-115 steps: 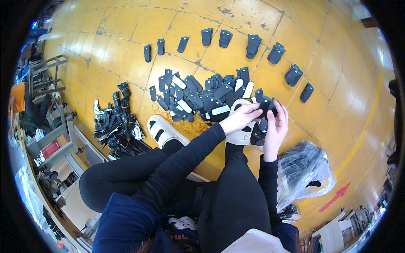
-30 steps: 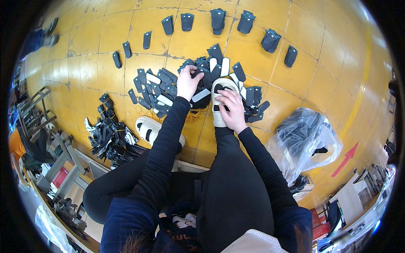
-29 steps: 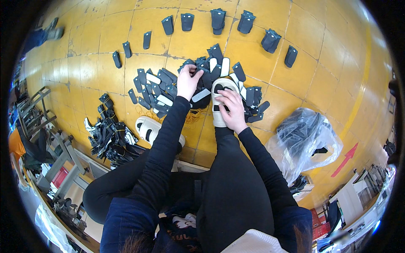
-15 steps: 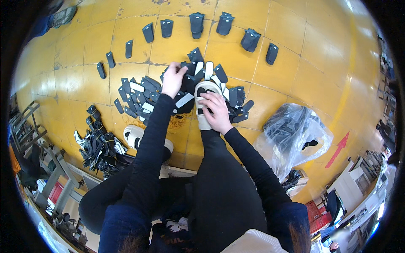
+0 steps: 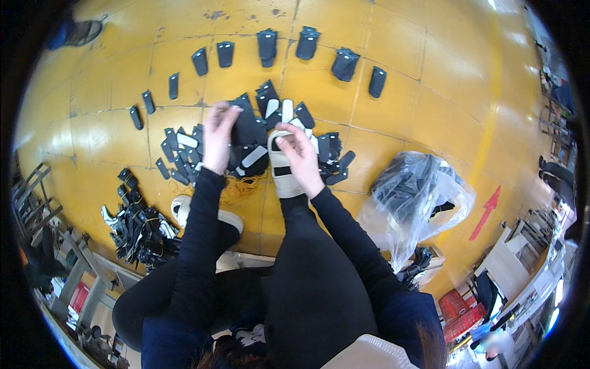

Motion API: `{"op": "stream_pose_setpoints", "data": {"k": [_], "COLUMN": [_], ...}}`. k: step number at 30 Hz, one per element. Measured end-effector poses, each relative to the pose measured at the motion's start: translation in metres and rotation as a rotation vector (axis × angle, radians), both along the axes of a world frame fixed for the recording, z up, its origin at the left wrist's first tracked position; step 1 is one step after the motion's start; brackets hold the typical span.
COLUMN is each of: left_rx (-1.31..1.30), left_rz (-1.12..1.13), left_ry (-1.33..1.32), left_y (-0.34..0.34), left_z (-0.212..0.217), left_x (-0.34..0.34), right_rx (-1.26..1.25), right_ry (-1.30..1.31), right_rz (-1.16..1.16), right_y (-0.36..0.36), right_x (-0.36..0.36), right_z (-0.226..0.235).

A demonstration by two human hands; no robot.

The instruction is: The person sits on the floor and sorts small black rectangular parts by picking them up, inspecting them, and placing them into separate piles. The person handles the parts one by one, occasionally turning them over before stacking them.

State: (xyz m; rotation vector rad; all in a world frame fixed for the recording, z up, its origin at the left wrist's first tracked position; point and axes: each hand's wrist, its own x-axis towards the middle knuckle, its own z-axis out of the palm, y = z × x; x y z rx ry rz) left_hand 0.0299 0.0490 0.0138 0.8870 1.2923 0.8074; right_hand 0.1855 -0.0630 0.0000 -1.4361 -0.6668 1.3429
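My left hand (image 5: 219,135) is closed, its fingertips pinching the edge of a dark flat piece (image 5: 244,122) above the heap. Beside it, my right hand (image 5: 298,152) is over the cream sandal (image 5: 283,179) on my foot, thumb and fingers curled but apart, nothing visible between them. The sandal rests against the near side of a heap of dark and white flat pieces (image 5: 254,156). Part of the sandal's toe is hidden by my right fingers.
Small stacks of dark pieces (image 5: 267,44) form an arc on the yellow floor ahead. A clear plastic bag (image 5: 412,197) of dark items stands at right. Bundled dark pieces (image 5: 142,224) lie at left, near a metal rack (image 5: 67,246). Another person's shoe (image 5: 84,32) is at far left.
My left hand has drawn left from the heap with a dark piece at its fingertips. My right hand has shifted toward the sandal's toe, its fingers more curled. The whole view has shifted slightly.
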Motion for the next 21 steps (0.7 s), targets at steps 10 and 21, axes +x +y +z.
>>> {"op": "stream_pose_setpoints", "data": {"k": [10,21], "left_rx": [-0.485,-0.455], "left_rz": [-0.081,-0.012], "left_ry": [-0.682,-0.662], "left_y": [-0.044,-0.043], "left_z": [0.043,0.056], "left_x": [0.048,0.057], "right_rx": [0.129,0.138], "right_ry": [0.034,-0.471], "right_rz": [-0.179,-0.153], "right_y": [0.018,0.018], "right_x": [0.020,0.023], "right_z": [0.061,0.076]}}
